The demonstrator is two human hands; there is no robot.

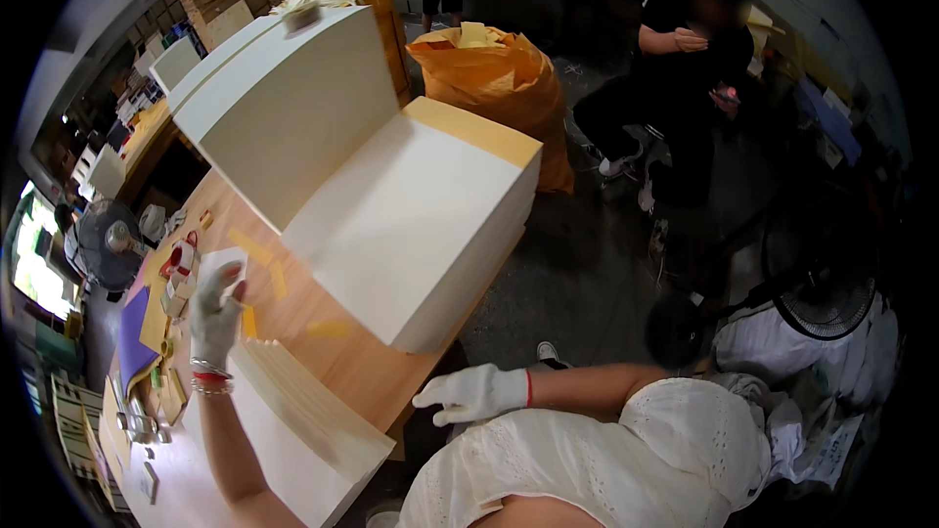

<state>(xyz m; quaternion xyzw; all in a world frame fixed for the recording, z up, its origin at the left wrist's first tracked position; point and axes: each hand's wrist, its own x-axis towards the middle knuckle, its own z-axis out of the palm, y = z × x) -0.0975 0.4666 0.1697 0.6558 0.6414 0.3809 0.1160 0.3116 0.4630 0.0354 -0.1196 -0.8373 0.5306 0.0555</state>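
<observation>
Gloved hands at the paper stacks on my wooden table [337, 357].

My left hand [215, 318], at nine o'clock, pinches a white sheet [217, 259] between closed fingers. My right hand [474, 393], fingers spread and empty, hovers off the table edge, five o'clock of the big white stack [411, 235].

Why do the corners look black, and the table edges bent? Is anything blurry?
Head view: the fisheye lens leaves a black rim and bends the table edge; the left hand is motion-blurred; the window at far left glares white; the white box is evenly lit.
</observation>
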